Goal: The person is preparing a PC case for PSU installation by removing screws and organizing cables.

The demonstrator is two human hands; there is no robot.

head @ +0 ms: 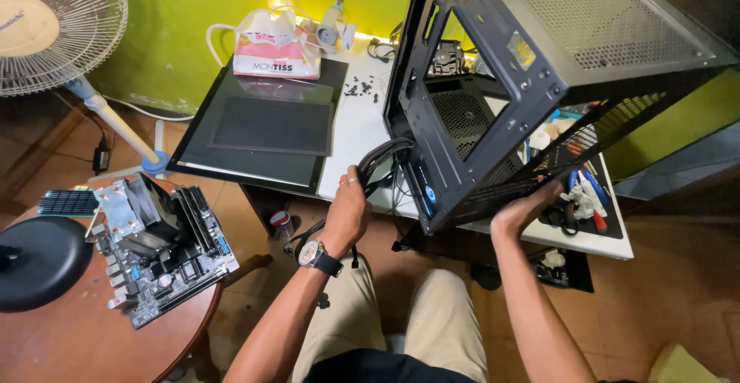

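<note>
Green walls back a white tabletop [362, 132] where an empty black computer case [493, 98] stands tilted. Left hand [347, 213] closes around black cables [381, 159] beside the case's lower corner; right hand [528, 207] grips the case's underside edge.

left hand [348, 212]: raised off the lap, fingers curled shut around a bunch of cables, wrist bent a bit, watch worn on it
right hand [524, 209]: reached forward, palm up, fingers tucked under the case edge
forearms: both stretched out, roughly parallel
</note>
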